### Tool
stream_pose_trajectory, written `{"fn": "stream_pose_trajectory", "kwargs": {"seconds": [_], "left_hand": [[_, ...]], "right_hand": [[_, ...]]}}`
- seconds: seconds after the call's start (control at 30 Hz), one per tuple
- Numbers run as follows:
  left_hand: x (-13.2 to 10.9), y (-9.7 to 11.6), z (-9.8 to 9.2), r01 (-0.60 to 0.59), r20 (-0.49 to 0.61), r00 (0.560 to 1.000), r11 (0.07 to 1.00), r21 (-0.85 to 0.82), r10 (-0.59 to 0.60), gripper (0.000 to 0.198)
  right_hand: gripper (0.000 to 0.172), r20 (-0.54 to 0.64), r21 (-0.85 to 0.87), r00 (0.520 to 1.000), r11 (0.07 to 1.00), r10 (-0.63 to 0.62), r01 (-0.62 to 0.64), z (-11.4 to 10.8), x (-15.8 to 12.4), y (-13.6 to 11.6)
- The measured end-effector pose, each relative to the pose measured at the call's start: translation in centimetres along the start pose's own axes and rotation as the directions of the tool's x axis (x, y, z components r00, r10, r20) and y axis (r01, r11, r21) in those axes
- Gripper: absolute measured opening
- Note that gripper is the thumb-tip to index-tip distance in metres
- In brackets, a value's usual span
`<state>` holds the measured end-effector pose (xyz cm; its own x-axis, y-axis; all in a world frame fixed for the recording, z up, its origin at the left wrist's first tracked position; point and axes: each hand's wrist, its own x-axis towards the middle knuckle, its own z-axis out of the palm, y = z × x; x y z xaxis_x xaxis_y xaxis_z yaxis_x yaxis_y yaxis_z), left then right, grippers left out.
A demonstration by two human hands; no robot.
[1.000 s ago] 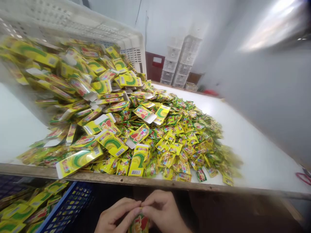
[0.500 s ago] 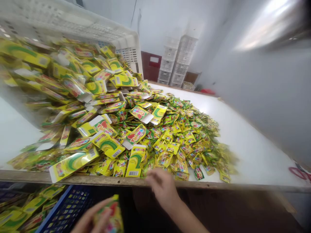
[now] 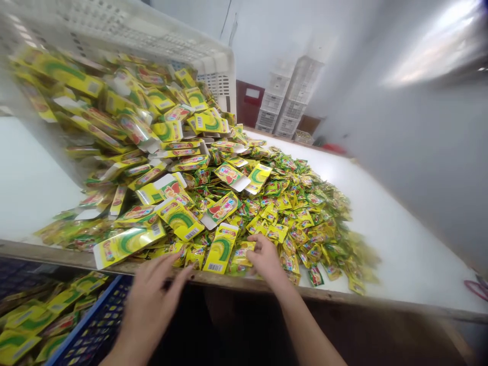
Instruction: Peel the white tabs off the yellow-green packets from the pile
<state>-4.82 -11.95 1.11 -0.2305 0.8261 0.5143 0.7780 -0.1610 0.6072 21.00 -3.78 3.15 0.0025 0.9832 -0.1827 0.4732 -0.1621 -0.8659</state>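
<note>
A big heap of yellow-green sachets (image 3: pixel 301 218) and flat yellow cartons (image 3: pixel 179 218) covers the white table (image 3: pixel 400 239). My right hand (image 3: pixel 265 256) rests on the sachets at the heap's near edge, fingers curled over them. My left hand (image 3: pixel 150 300) hovers just below the table's wooden front edge (image 3: pixel 236 279), fingers spread and empty, close to a flat carton (image 3: pixel 127 244) that overhangs the edge.
A white perforated crate (image 3: pixel 125 35) lies tipped at the back left, cartons spilling from it. A blue crate (image 3: pixel 89 330) with filled cartons sits below the table at the left. White crates (image 3: pixel 290 99) are stacked by the far wall. A red object (image 3: pixel 476 290) lies at the right edge.
My left hand held a packed carton near my lap and has let it go; it now reaches up empty toward the table edge. My right hand has moved forward onto the sachets.
</note>
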Motion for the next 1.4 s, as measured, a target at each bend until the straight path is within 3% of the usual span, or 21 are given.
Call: {"fn": "stream_pose_trajectory", "kwargs": {"seconds": [0.07,0.17,0.23,0.33,0.4,0.47,0.53,0.57,0.63,0.7,0.83,0.9,0.97,1.03,1.23,1.4], "left_hand": [[1.7,2.9,3.7,-0.054,0.130,0.991,0.991,0.123,0.037,0.059],[3.3,6.3,7.2,-0.060,0.238,0.971,0.965,0.254,-0.003,0.073],[3.7,7.0,7.8,-0.001,0.271,0.961,0.979,0.203,-0.056,0.072],[3.9,6.4,6.5,0.302,0.238,0.933,0.947,-0.107,-0.270,0.077],[4.0,5.8,4.7,0.488,0.309,0.871,0.736,-0.469,-0.382,0.077],[4.1,5.4,2.7,0.595,0.461,0.796,0.366,-0.716,-0.392,0.064],[3.9,5.2,1.1,0.658,0.600,0.701,0.028,-0.752,-0.386,0.050],[3.7,5.2,0.5,0.674,0.645,0.654,-0.084,-0.734,-0.394,0.046],[3.3,5.2,0.0,0.685,0.685,0.599,-0.178,-0.706,-0.414,0.043],[2.8,5.4,0.0,0.705,0.683,0.590,-0.136,-0.696,-0.431,0.044],[2.0,5.5,0.5,0.761,0.668,0.603,0.061,-0.646,-0.436,0.051],[1.8,5.3,0.8,0.740,0.615,0.656,0.211,-0.639,-0.438,0.055],[1.6,5.0,1.1,0.670,0.528,0.739,0.376,-0.640,-0.419,0.055],[1.5,4.7,1.7,0.591,0.452,0.806,0.473,-0.654,-0.382,0.050],[2.1,4.8,3.6,0.454,0.377,0.890,0.549,-0.701,-0.255,0.034],[2.3,5.1,3.0,0.483,0.352,0.874,0.511,-0.711,-0.335,0.041]], "right_hand": [[0.037,-0.046,-0.050,0.997,0.997,-0.062,0.060,-1.8,-0.5,-0.4],[0.040,-0.021,-0.231,0.950,0.926,-0.312,0.299,-4.4,-1.3,-1.4],[0.044,0.131,-0.328,0.892,0.830,-0.433,0.451,-5.0,-1.5,-2.0],[0.035,0.318,-0.363,0.830,0.750,-0.458,0.553,-3.9,-1.0,-2.6],[0.030,0.315,-0.367,0.840,0.760,-0.441,0.537,-2.4,-0.5,-2.5],[0.034,0.224,-0.356,0.899,0.827,-0.378,0.436,-0.9,-0.4,-2.1],[0.037,0.121,-0.318,0.947,0.892,-0.297,0.321,0.4,-0.8,-1.4],[0.035,0.086,-0.298,0.959,0.911,-0.271,0.284,0.9,-1.2,-1.0],[0.030,0.042,-0.281,0.967,0.926,-0.252,0.253,1.7,-2.0,-0.2],[0.027,0.007,-0.295,0.967,0.924,-0.254,0.244,2.3,-2.5,0.3],[0.031,-0.014,-0.383,0.972,0.900,-0.233,0.210,2.9,-2.7,0.4],[0.026,-0.005,-0.441,0.971,0.872,-0.240,0.213,3.1,-2.7,0.3],[0.021,-0.012,-0.465,0.957,0.849,-0.288,0.250,3.4,-3.0,0.3],[0.018,-0.017,-0.458,0.935,0.834,-0.355,0.309,3.6,-3.3,0.4],[0.033,0.046,-0.362,0.934,0.866,-0.354,0.346,3.3,-3.0,0.9],[0.023,0.084,-0.369,0.904,0.829,-0.419,0.419,3.6,-3.5,0.8]]}}
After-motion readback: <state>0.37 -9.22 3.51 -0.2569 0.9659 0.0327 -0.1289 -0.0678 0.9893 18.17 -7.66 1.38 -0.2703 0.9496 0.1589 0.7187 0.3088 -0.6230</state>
